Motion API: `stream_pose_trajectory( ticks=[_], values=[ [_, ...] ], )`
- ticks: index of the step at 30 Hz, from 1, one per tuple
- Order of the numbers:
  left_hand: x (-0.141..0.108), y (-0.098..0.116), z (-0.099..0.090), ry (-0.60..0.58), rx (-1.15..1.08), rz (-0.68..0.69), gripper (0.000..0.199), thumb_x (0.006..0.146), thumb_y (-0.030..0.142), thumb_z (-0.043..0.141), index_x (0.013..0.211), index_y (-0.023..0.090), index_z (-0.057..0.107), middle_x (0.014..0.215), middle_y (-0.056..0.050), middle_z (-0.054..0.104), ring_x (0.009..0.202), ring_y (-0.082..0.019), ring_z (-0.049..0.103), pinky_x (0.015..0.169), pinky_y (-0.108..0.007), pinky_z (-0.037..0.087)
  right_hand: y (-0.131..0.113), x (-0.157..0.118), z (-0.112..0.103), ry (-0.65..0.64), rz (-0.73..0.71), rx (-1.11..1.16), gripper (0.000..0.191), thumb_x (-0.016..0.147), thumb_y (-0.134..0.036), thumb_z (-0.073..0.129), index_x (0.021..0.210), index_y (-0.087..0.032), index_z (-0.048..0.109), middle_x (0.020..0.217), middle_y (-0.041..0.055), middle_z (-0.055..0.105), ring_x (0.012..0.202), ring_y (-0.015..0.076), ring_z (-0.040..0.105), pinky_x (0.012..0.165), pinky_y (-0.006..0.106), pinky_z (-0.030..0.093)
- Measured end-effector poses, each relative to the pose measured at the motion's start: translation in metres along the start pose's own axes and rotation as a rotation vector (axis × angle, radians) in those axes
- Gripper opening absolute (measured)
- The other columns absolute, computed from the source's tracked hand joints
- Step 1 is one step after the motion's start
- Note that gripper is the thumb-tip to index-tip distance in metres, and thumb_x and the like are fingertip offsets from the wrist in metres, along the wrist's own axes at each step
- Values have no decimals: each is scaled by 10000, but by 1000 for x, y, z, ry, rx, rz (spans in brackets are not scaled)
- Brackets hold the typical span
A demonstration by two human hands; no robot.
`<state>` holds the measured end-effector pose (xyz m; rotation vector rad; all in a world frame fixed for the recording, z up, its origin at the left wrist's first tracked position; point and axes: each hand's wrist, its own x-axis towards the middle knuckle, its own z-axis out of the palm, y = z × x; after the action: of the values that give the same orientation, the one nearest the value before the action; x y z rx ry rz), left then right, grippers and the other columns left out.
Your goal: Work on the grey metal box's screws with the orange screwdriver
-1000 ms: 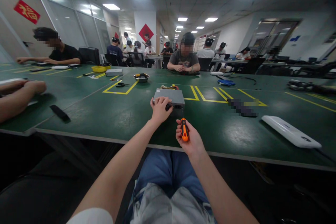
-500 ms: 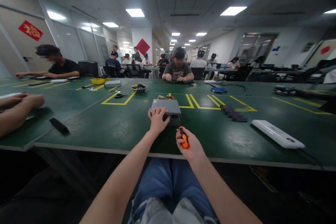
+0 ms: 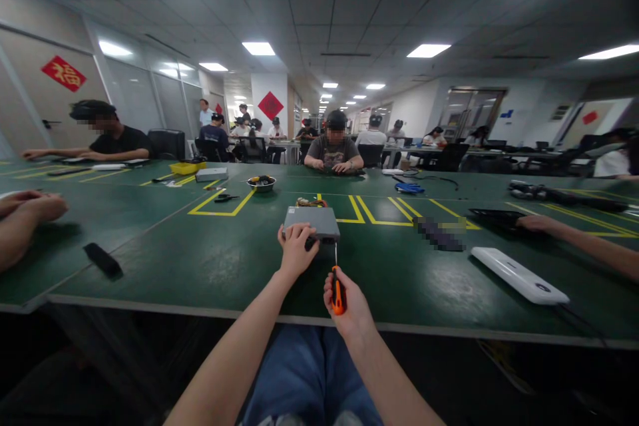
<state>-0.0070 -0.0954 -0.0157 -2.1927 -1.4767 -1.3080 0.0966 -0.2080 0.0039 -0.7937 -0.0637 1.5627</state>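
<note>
A grey metal computer power supply (image 3: 319, 215) lies on the green table in front of me, its bundle of coloured wires (image 3: 310, 202) at the far side. My left hand (image 3: 296, 249) grips its near left part, fingers over the top edge. In my right hand (image 3: 353, 303) is a screwdriver (image 3: 338, 296) with an orange and black handle, closed in the fingers. Its thin shaft points away from me toward the power supply's near right corner; whether the tip touches it I cannot tell.
A white oblong device (image 3: 516, 274) with a cable lies right, beside a blurred dark item (image 3: 439, 234). A co-worker's hand (image 3: 536, 225) holds a dark flat object (image 3: 499, 218). Beyond are a metal bowl (image 3: 261, 184), blue cable (image 3: 409, 188) and yellow tray (image 3: 187, 167). Left lies a black object (image 3: 102, 261).
My view has tilted up slightly. The screwdriver has turned straighter, its shaft now lined up with the power supply's corner. A co-worker's arm and a dark flat object have appeared at right.
</note>
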Motion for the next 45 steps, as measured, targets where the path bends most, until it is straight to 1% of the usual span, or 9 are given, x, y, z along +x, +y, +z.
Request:
stream_pose_trajectory(
  ticks=[8,12,16,21,25,29,36,41,45],
  values=[
    [1,1,-2,-12,-1,0,208,775,336,574,978,293,587,1146,-14,586,1135,-229,450,1089,-495,102,-17,-3,4,-24,57,42,211,898,-176,446,694,-140,482,518,-45,461,343,16,410,270,68,273],
    [1,1,0,-8,-8,-5,201,775,331,570,972,297,591,1142,-12,587,1135,-228,448,1084,-497,110,-26,-7,4,-47,98,68,186,906,-144,413,733,-144,481,557,-38,470,397,25,477,298,54,316],
    [2,0,0,-17,-3,-7,203,776,341,569,973,298,592,1144,-12,584,1134,-232,447,1081,-498,116,-33,-12,5,-99,167,72,232,935,-186,337,785,-121,502,560,-34,456,368,21,441,296,70,342],
    [2,-2,2,-7,0,12,208,770,329,573,975,298,589,1134,-13,589,1123,-230,456,1080,-487,127,-32,-10,8,-70,102,84,185,902,-140,390,727,-152,450,548,-50,426,350,23,404,248,74,265],
    [5,-2,4,2,1,12,204,759,329,585,960,299,595,1128,-8,591,1119,-230,457,1080,-491,119,-31,-7,7,-27,69,91,172,879,-70,407,739,-159,454,551,-54,439,379,26,458,279,60,317],
    [6,-2,6,-12,3,1,209,762,331,583,967,292,598,1138,-16,588,1134,-236,446,1077,-494,120,-28,-6,7,-43,118,84,162,918,-162,384,810,-131,501,591,-15,503,415,46,513,294,75,357],
    [5,-3,7,-26,3,0,215,768,341,579,978,296,588,1152,-12,584,1140,-233,442,1082,-484,108,-27,-8,11,-59,146,116,166,919,-169,380,771,-158,455,577,-45,441,383,26,436,248,53,261],
    [5,-4,7,-16,-4,-1,221,763,338,582,981,297,584,1142,-8,587,1138,-228,446,1089,-481,94,-30,-10,11,-95,186,138,216,951,-212,319,839,-128,484,572,-47,434,411,21,467,307,48,352],
    [2,0,4,-19,37,-16,220,788,347,556,1002,303,583,1186,-17,564,1172,-242,421,1083,-514,76,-30,-9,8,-127,221,134,249,957,-217,277,907,-110,497,565,-50,417,373,21,417,271,60,306]
  ],
)
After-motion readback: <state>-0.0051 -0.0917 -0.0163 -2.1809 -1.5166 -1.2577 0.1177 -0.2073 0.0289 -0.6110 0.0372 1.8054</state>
